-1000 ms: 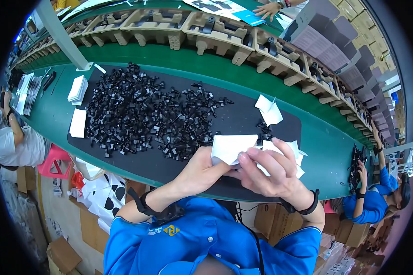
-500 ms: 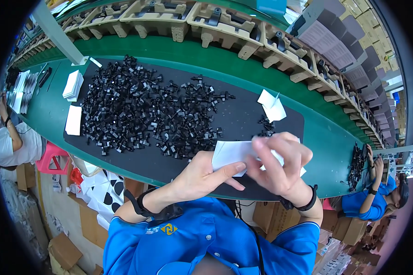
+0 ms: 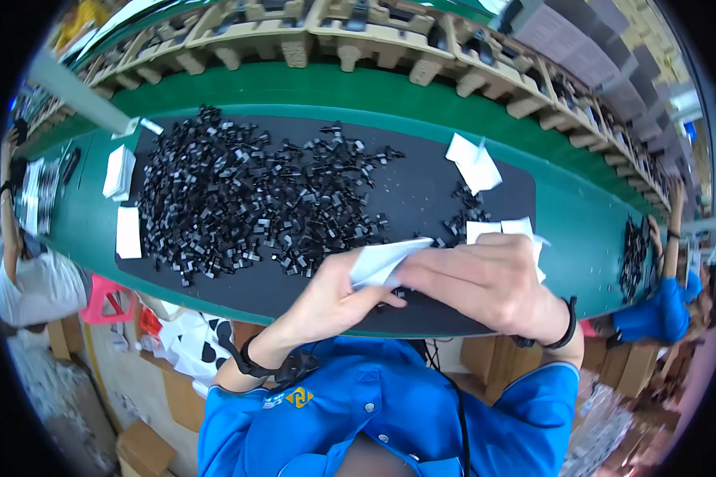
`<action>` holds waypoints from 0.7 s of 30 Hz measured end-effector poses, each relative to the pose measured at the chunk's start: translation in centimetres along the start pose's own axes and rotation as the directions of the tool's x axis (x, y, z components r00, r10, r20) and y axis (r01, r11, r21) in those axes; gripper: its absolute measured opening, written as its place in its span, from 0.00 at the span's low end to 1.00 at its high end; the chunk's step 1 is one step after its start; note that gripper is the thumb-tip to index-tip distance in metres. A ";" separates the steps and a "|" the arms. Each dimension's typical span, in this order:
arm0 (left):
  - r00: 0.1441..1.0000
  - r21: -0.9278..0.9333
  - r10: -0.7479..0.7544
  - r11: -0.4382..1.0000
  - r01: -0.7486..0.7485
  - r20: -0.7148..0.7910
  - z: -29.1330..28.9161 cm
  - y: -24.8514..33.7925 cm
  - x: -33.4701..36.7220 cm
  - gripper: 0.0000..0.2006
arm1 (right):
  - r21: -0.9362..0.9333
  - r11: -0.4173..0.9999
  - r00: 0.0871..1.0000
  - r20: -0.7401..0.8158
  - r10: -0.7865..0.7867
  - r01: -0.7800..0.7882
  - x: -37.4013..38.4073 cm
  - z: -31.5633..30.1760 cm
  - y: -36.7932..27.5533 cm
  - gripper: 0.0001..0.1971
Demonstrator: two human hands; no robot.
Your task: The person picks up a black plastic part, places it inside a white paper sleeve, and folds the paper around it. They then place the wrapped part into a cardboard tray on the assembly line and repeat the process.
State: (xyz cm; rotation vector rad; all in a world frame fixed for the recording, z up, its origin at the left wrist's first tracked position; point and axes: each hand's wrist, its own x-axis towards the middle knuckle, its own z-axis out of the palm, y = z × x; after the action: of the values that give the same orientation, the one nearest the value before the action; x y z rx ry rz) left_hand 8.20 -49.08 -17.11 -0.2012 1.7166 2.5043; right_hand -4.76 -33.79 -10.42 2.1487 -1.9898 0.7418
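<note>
In front of my chest, my left hand (image 3: 326, 292) is closed on a folded white paper piece (image 3: 383, 261), which stands tilted up from its thumb and fingers. My right hand (image 3: 493, 280) comes in from the right, its fingers drawn together and touching the paper's right edge. Those fingertips are slightly blurred and partly hidden by the paper. Beyond my left hand spreads a big pile of small black plastic parts (image 3: 254, 199). Several white papers (image 3: 501, 229) lie just past my right hand, beside a small cluster of the same black parts (image 3: 468, 208).
A dark mat (image 3: 422, 191) covers the green table (image 3: 569, 219). White paper stacks (image 3: 119, 173) stand at the left, and folded papers (image 3: 476, 163) lie at the far right. Moulded trays (image 3: 374, 40) line the far side. Co-workers sit at left and right (image 3: 652, 310).
My right hand has come down and left, its spread fingers closing in at the paper's edge. The paper has turned and looks narrower. The whole view has shifted slightly.
</note>
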 end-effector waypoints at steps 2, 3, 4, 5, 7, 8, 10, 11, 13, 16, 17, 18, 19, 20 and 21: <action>0.996 0.172 0.081 0.981 -0.086 0.038 -0.1 0.3 -0.1 0.19 | 0.215 0.975 0.999 0.002 0.054 -0.053 -0.8 0.4 0.8 0.12; 0.983 0.331 0.167 0.926 -0.184 0.081 -0.1 0.6 -0.1 0.19 | 0.421 0.903 0.996 0.015 0.090 -0.088 -1.3 0.7 1.2 0.10; 0.960 0.474 0.245 0.835 -0.281 0.136 0.0 0.8 -0.1 0.20 | 0.606 0.787 0.992 0.035 0.121 -0.117 -1.8 0.8 1.2 0.09; 0.960 0.471 0.241 0.837 -0.278 0.139 0.2 0.9 0.0 0.20 | 0.607 0.785 0.991 0.036 0.126 -0.122 -2.0 0.6 0.6 0.09; 0.968 0.545 0.162 0.803 -0.243 0.192 0.7 1.4 0.3 0.20 | 0.433 0.851 0.906 0.409 0.107 -0.296 -1.9 -0.5 -1.3 0.09; 0.969 0.580 0.122 0.782 -0.227 0.214 0.9 1.4 0.3 0.20 | 0.323 0.879 0.809 0.577 0.111 -0.351 -1.9 -0.8 -1.8 0.09; 0.972 0.564 0.108 0.799 -0.211 0.210 1.4 -0.3 -0.6 0.20 | 0.398 0.848 0.795 0.605 0.043 -0.349 -2.4 -0.3 -1.7 0.09; 0.973 0.547 0.104 0.812 -0.203 0.207 1.8 -1.4 -1.3 0.21 | 0.464 0.815 0.779 0.626 -0.027 -0.346 -2.9 0.0 -1.7 0.09; 0.976 0.527 0.097 0.829 -0.188 0.196 1.8 -2.0 -1.8 0.21 | 0.533 0.773 0.758 0.644 -0.106 -0.345 -3.7 0.5 -0.9 0.09; 0.979 0.498 0.125 0.867 -0.030 -0.158 -0.5 -0.8 -2.0 0.21 | 0.636 0.651 0.910 0.309 0.277 -0.414 -5.4 1.9 2.5 0.10; 0.982 0.497 0.116 0.868 -0.027 -0.148 -0.6 -0.4 -2.0 0.21 | 0.313 0.827 0.880 0.260 0.398 -0.466 -6.6 3.3 3.7 0.11; 0.976 0.410 0.137 0.910 -0.058 -0.167 -0.6 0.0 -1.8 0.22 | -0.060 0.868 0.852 0.169 0.495 -0.493 -7.6 4.2 4.6 0.12; 0.966 0.319 0.154 0.944 -0.082 -0.209 -0.3 0.3 -2.3 0.23 | -0.052 0.867 0.851 0.174 0.496 -0.495 -7.9 5.2 4.9 0.12; 0.953 0.226 0.166 0.968 -0.109 -0.252 -0.1 0.3 -2.5 0.24 | -0.106 0.876 0.862 0.158 0.482 -0.470 -7.8 6.2 4.9 0.12; 0.953 0.226 0.164 0.968 -0.106 -0.255 -0.2 0.3 -2.4 0.24 | -0.163 0.883 0.876 0.139 0.462 -0.440 -7.3 7.2 5.1 0.12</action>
State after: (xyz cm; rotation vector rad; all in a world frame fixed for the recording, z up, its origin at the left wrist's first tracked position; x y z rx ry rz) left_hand 10.57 -49.35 -16.51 -0.4429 2.1565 2.4569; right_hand -7.86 -30.81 -21.04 1.7413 -2.6011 0.4655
